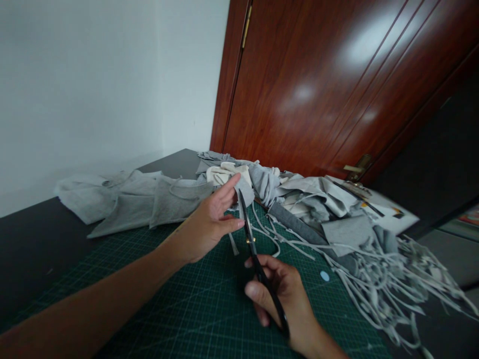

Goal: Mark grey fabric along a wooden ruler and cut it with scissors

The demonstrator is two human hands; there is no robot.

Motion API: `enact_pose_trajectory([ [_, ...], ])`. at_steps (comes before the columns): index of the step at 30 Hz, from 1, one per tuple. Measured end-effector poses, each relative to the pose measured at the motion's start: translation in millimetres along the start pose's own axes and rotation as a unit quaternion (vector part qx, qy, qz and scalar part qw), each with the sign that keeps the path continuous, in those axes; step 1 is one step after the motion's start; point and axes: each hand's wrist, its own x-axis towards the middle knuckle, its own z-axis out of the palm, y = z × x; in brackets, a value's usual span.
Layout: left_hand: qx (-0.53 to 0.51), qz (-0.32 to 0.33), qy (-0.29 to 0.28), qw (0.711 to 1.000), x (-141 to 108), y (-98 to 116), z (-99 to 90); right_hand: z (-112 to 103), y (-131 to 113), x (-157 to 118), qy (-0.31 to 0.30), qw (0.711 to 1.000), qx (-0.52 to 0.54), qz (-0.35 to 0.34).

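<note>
My right hand (279, 294) is wrapped round the black handles of a pair of scissors (250, 234). The blades point away from me and stand slightly apart. A small piece of grey fabric (245, 193) is at the blade tips, held by my left hand (211, 219). The thumb and forefinger of that hand reach to either side of the piece, and its other fingers are partly hidden. Below the left palm hangs a narrow grey strip (233, 244). Both hands are above a green cutting mat (209, 309).
Grey fabric pieces (138, 202) lie at the left. A heap of grey and cream cloth (265, 182) runs along the back. Tangled thin strips (377, 284) spread at the right. A pale round disc (324, 275) rests on the mat. Behind stands a brown wooden door (299, 89).
</note>
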Motion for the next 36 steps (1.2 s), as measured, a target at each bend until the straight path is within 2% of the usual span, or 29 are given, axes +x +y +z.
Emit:
enact_pose_trajectory([
  [9,-0.029,0.017,-0.003,0.999,1.1,-2.4,1.9,-2.2,2.8,-0.7,-0.008,1.000,0.002,-0.022],
  [22,-0.049,-0.004,-0.011,0.999,-4.3,-3.6,5.2,-2.5,2.6,0.2,-0.002,0.999,-0.006,-0.033],
  [36,-0.100,-0.004,-0.020,0.995,-3.2,-0.1,7.9,1.4,-4.0,-0.2,0.023,1.000,-0.006,0.003],
])
